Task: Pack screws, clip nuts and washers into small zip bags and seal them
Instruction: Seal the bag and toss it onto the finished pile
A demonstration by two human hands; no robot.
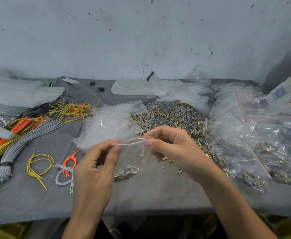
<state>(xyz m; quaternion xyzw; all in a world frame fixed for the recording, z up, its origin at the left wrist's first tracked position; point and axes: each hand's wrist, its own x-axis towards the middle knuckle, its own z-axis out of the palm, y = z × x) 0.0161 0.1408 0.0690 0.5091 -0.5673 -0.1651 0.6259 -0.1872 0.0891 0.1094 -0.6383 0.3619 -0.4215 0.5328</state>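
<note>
— What's on the left of the surface (158, 195)?
— A tied bundle of grey cords (20, 140) with orange and yellow cords beside it. A loose yellow loop (37, 165) lies nearer the front edge.
— And the left hand (96, 163)?
— Its grip is closed on the left end of the small zip bag (134, 152), thumb and fingers pinching the seal strip.
— Where is the bag?
— Between both hands, front centre, over the surface. Brass clip nuts (143, 151) show inside it.
— The right hand (172, 147)?
— Its grip pinches the strip's right end, fingers curled.
— Behind the hands?
— A stack of empty bags (110, 121), then the heap of screws, washers and clip nuts (174, 116).
— Far right?
— Filled bags (265, 152), piled together.
</note>
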